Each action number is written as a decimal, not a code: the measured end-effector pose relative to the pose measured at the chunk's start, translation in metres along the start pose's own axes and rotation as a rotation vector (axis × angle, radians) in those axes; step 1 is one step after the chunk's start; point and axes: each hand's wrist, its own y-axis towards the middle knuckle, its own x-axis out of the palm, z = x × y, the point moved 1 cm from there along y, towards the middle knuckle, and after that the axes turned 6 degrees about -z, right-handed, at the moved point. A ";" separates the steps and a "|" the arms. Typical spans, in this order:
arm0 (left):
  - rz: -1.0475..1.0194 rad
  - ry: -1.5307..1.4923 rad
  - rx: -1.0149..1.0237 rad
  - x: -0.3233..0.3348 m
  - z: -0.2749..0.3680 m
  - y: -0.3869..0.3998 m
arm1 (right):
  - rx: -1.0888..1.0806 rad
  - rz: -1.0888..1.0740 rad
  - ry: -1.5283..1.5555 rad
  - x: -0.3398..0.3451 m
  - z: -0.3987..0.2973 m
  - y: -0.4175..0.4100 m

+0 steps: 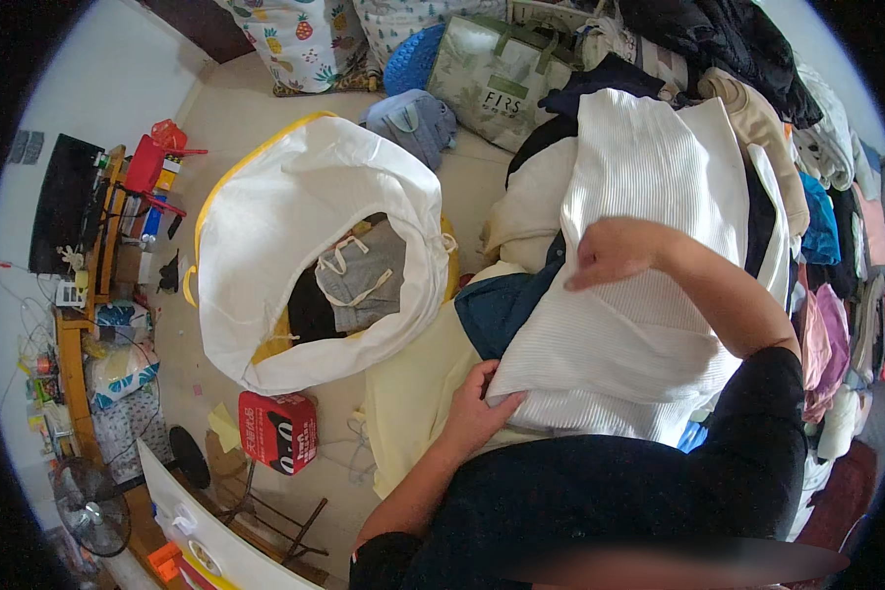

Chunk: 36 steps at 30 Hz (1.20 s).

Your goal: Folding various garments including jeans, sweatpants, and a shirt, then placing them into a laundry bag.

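Note:
A white ribbed knit garment (649,177) is spread over a heap of clothes in front of me, its lower part folded over. At its near left corner, my left hand (479,413) grips the edge, thumb on top of the cloth. My right hand (619,251) is over the middle of the garment with fingers curled; whether it pinches the fabric is unclear. Dark teal cloth (498,306) and pale yellow fabric (413,398) stick out on the left. Beyond them stands a round white storage bag (265,243) with yellow trim, its mouth showing a folded grey garment (369,273) with drawstrings.
Behind the bag are a blue-grey cloth bundle (413,125) and a green-and-white shopping bag (494,81). A red box (279,431) sits on the left, near a folding metal stand (280,516) and a fan (91,505). More clothes (826,317) are piled at right.

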 end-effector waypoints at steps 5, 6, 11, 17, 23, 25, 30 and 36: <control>0.008 -0.245 0.026 -0.001 -0.007 -0.007 | -0.067 0.053 0.194 0.030 0.000 0.005; -0.008 -0.271 0.038 -0.003 -0.013 -0.008 | -0.065 0.131 0.260 0.032 0.001 0.006; 0.077 -0.317 0.021 -0.013 -0.023 -0.014 | -0.116 0.312 0.356 0.032 -0.010 0.024; 0.078 -0.504 -0.076 -0.011 -0.033 -0.013 | -0.027 0.488 0.277 0.047 -0.013 0.055; 0.025 -0.434 -0.091 -0.011 -0.039 -0.015 | -0.092 0.354 0.247 0.040 -0.014 0.038; 0.071 -0.343 -0.078 -0.008 -0.035 -0.018 | -0.099 0.359 0.226 0.049 -0.009 0.035; 0.098 -0.316 0.030 -0.005 -0.025 -0.023 | -0.059 0.310 0.365 0.058 -0.014 0.006; 0.163 0.041 0.187 0.006 0.009 -0.038 | -0.008 0.405 0.602 0.058 -0.003 -0.040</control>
